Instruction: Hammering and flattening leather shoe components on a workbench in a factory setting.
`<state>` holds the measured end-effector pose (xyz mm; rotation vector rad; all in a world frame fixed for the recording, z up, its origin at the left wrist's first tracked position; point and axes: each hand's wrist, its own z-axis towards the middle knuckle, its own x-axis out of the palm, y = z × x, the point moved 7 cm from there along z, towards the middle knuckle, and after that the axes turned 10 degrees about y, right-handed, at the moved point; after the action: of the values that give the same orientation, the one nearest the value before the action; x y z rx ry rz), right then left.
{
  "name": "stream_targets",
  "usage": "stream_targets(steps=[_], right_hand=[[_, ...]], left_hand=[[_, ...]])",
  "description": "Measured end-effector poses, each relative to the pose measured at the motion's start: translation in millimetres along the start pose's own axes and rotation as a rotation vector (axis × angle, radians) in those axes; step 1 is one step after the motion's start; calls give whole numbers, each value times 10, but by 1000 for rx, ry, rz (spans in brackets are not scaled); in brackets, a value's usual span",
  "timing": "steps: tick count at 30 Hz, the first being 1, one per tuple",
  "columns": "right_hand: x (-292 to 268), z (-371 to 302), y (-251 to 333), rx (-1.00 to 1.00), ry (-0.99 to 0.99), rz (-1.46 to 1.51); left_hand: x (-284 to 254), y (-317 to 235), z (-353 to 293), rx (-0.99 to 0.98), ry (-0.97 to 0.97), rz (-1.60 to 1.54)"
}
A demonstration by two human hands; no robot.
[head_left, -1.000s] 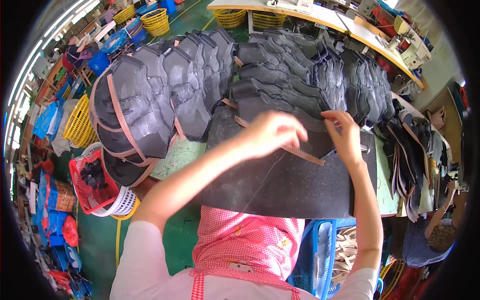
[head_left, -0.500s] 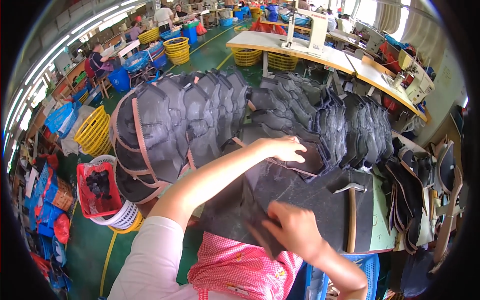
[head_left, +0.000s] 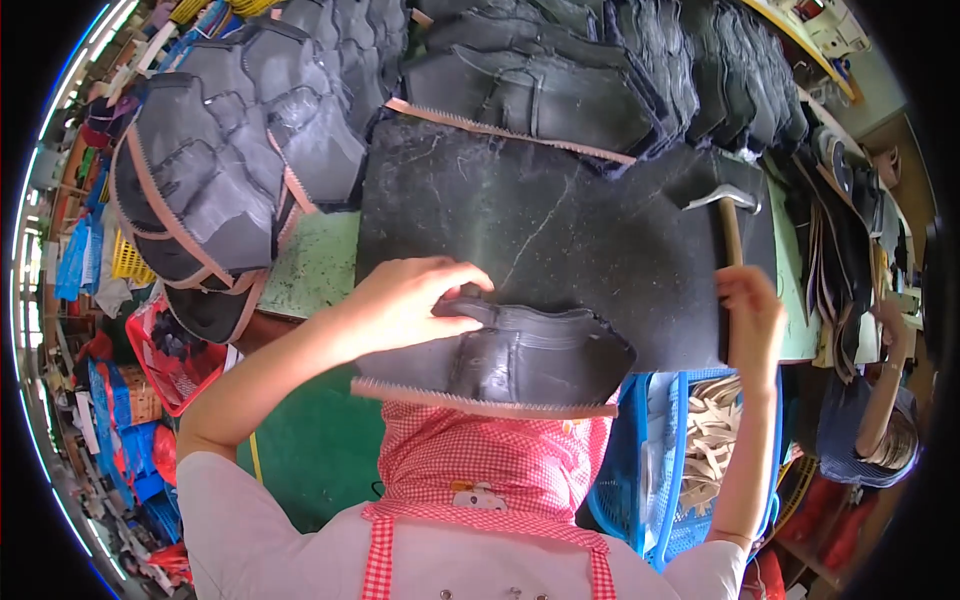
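Note:
Along the near edge of the black work board lies a dark shoe upper [head_left: 560,355], its serrated tan strip facing me and overhanging the board. My left hand [head_left: 415,300] grips its far left edge with thumb and curled fingers; part of the grip is hidden. At the board's right side, my right hand [head_left: 755,310] is closed around the wooden handle of a hammer [head_left: 731,225]. The metal hammer head rests on the board, pointing away from me. Beyond the board lies a row of overlapping similar uppers [head_left: 530,95].
More stacked uppers [head_left: 215,170] stand at the left on the green tabletop [head_left: 315,255]. A red basket [head_left: 180,365] is below left. The blue basket [head_left: 625,470] by my right arm contains pale strips [head_left: 712,430]. Another person's arm [head_left: 885,380] shows at the far right.
The view has tipped downward. My left hand has come back from the far pile to the near upper, now lying flatter. My right hand has left the dark piece and taken the hammer handle.

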<state>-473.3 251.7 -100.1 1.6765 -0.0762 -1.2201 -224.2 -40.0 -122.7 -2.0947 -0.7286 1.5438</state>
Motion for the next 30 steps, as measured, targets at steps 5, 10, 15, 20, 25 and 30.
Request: stream_targets(steps=[5, 10, 15, 20, 25, 30], right_hand=[[-16, 112, -395, 72, -131, -497], [-163, 374, -797, 37, -111, -320], [-19, -150, -250, 145, 98, 837], [282, -527, 234, 338, 381, 617], [675, -561, 606, 114, 647, 27], [726, -614, 458, 213, 632, -37]], left_hand=[[-7, -380, 49, 115, -140, 270], [379, -687, 555, 243, -120, 164], [484, -634, 836, 255, -85, -132], [456, -687, 1023, 336, -190, 12], [333, -763, 1131, 393, -161, 74], [335, -737, 1307, 435, 27, 61]])
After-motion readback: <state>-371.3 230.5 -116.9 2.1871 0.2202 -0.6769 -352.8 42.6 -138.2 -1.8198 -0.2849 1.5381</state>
